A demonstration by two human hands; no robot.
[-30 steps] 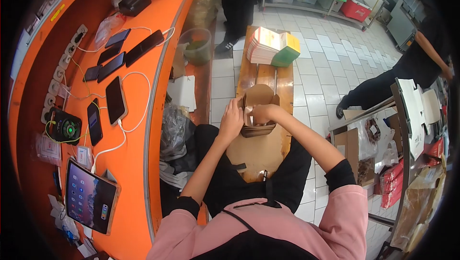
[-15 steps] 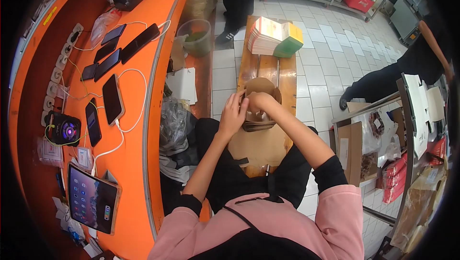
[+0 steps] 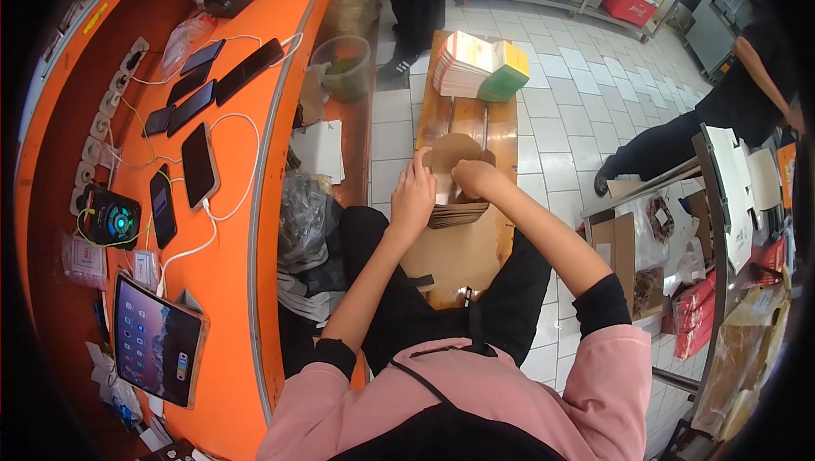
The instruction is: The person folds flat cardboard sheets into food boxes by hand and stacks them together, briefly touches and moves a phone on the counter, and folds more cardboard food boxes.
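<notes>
A brown cardboard box [image 3: 455,216] of stacked or nested layers stands on the wooden bench [image 3: 507,126] between my knees, with a rounded flap raised at its far side. My left hand [image 3: 413,192] holds the box's left wall, fingers pointing away from me. My right hand [image 3: 474,179] reaches into the opening with curled fingers; what its fingertips grip, if anything, is hidden. Beneath the box lies a flat brown cardboard sheet [image 3: 450,261]. Farther along the bench sit a stack of white and red printed cartons [image 3: 463,66] and a green and yellow one [image 3: 507,75].
An orange counter [image 3: 229,283] on the left carries phones [image 3: 200,165], cables and a tablet [image 3: 159,340]. A clear bin [image 3: 344,70] stands beyond. On the right are a metal rack [image 3: 722,232] and a person [image 3: 722,113]; another person [image 3: 414,11] stands at the bench's far end.
My right hand has moved from inside the box toward its left wall, then back rightward into the opening. My left hand stays at the left wall.
</notes>
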